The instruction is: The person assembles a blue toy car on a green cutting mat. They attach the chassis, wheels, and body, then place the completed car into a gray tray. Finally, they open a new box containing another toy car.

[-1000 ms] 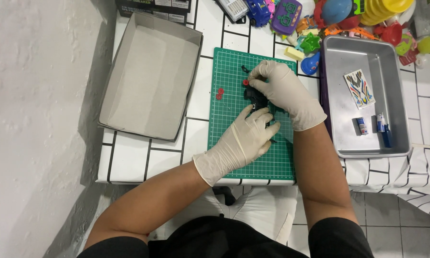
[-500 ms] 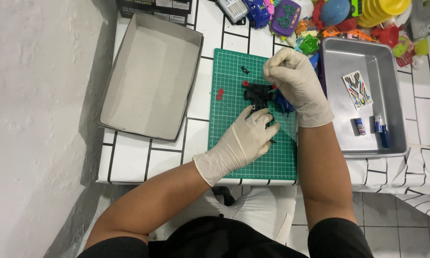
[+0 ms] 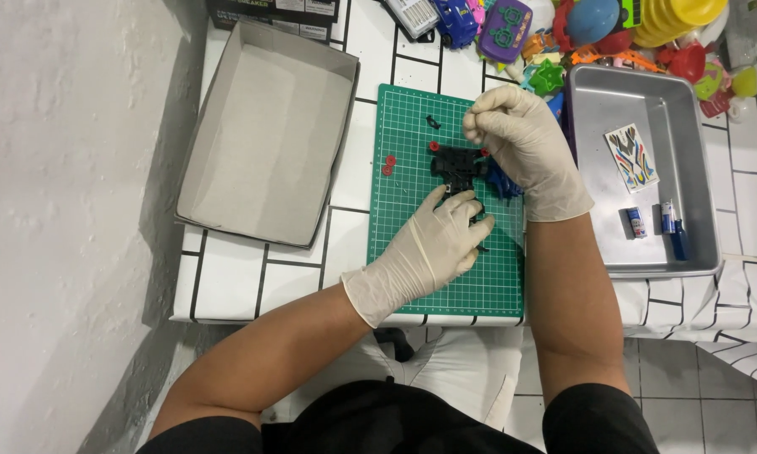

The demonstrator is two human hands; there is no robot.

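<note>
while left hand (image 3: 433, 244) pins the black chassis (image 3: 460, 164) mid-mat (image 3: 412, 168), long axis 12-to-6, right hand (image 3: 521, 139) sits at its 2 o'clock, fingertips pinched narrow; what they hold i can't tell.

A hobby bench in a home.

A green cutting mat (image 3: 445, 210) lies at the near edge of a white tiled table (image 3: 244, 277) set against a plain white wall (image 3: 59, 210). A grey box (image 3: 269, 134) sits at the left edge, a steel tray (image 3: 698, 244) at the right, and bright plastic toys (image 3: 597, 25) crowd the far edge. Tiled floor (image 3: 723, 395) shows below.
</note>
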